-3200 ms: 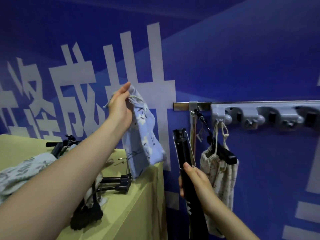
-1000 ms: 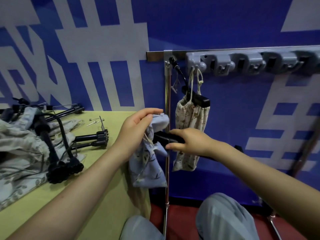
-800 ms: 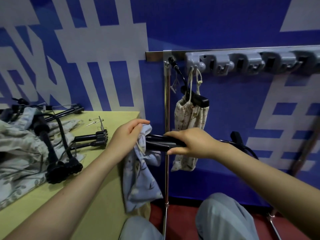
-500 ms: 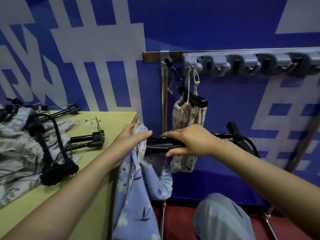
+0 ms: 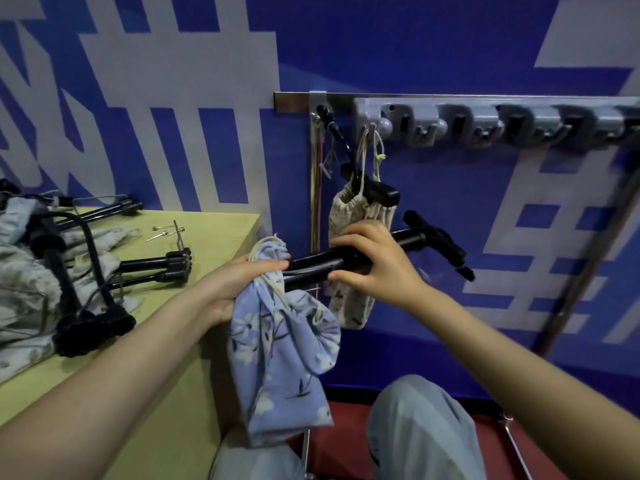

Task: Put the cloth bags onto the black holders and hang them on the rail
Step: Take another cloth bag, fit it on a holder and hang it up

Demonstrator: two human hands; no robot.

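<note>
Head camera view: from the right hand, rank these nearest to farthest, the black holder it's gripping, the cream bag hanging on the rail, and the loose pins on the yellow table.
From the right hand:
1. Black holder: gripped in that hand, running left from it.
2. Cream bag: hanging on the rail, just behind the hand.
3. Loose pins: far left, on the yellow table.
</note>
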